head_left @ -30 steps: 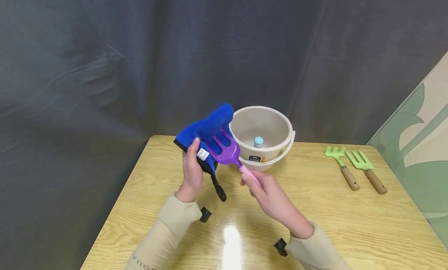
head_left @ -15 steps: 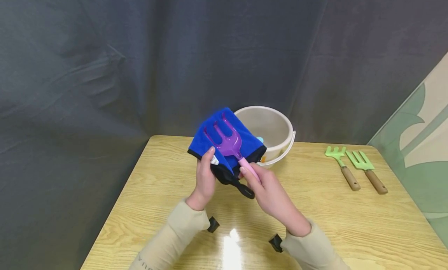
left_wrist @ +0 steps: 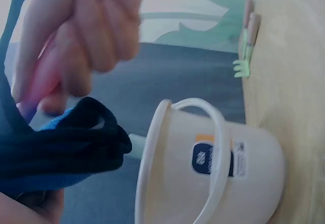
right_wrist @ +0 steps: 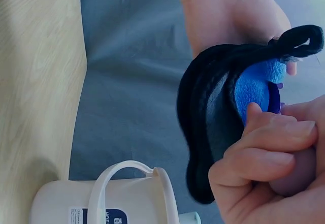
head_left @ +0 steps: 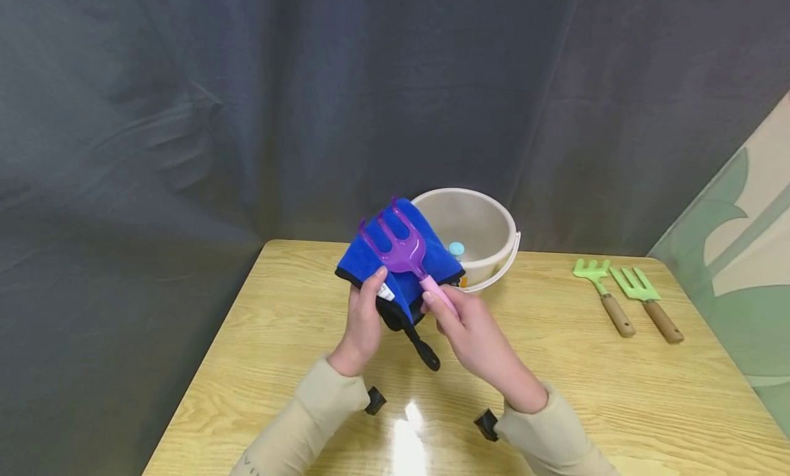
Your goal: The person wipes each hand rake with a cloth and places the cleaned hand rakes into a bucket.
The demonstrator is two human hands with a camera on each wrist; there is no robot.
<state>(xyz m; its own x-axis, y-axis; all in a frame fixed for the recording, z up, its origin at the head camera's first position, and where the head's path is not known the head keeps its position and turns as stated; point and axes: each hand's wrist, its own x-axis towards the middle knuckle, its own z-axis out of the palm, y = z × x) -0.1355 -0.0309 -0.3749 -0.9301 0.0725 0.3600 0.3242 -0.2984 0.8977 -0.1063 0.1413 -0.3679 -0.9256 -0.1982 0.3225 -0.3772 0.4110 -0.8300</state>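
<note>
My left hand grips a blue cloth with black edging, its thumb over the front beside a white tag. A black loop hangs from the cloth's lower corner. In my right hand is a purple hand fork, held by its pink handle, tines pointing up and away. The fork's head lies over the cloth in the head view, the tine tips standing past its upper edge. Both things are held above the table. The right wrist view shows my right fingers curled round the handle, close to the cloth's black edge.
Behind the cloth stands a pale bucket with a white handle and a light-blue-topped item inside. A green rake and a green fork, both wooden-handled, lie at the right of the wooden table. A dark curtain hangs behind.
My left hand has moved right and slightly down, bringing the cloth further under the fork. The cloth opened out, then drew in again round the tines. The right hand has barely moved.
</note>
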